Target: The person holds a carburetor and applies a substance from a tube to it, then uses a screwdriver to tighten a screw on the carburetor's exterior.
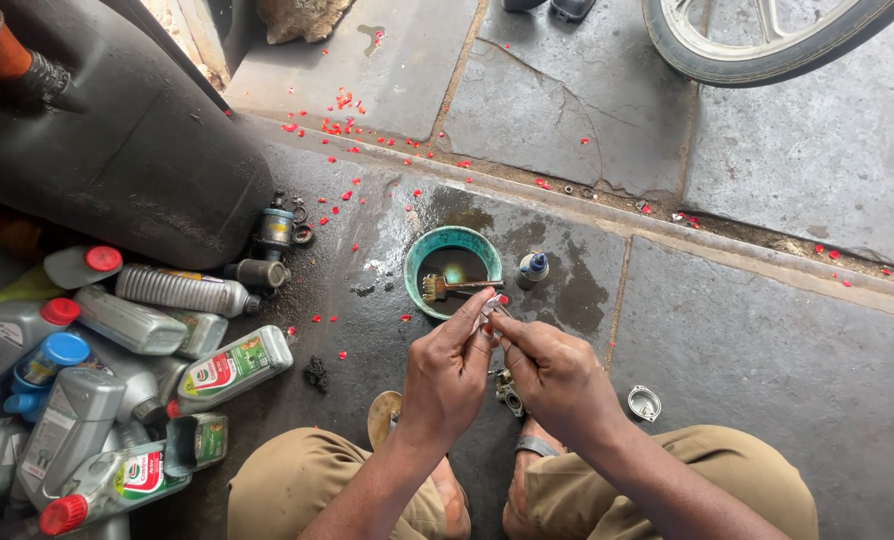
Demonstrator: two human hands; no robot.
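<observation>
I squat on a stone floor, and both hands meet in front of my knees. My left hand (449,372) and my right hand (555,375) pinch a small whitish piece (488,311) between their fingertips, just below a green bowl (419,258). The bowl holds dark liquid and a small brush (437,287). A small metal part (509,394) lies on the floor under my hands. What exactly the pinched piece is cannot be made out.
A small blue-capped bottle (533,268) stands right of the bowl. A metal cap (644,403) lies right of my knee. Several grey oil bottles (127,380) are piled at left beside a big black canister (127,150). A wheel (757,55) is at top right. Red flecks dot the floor.
</observation>
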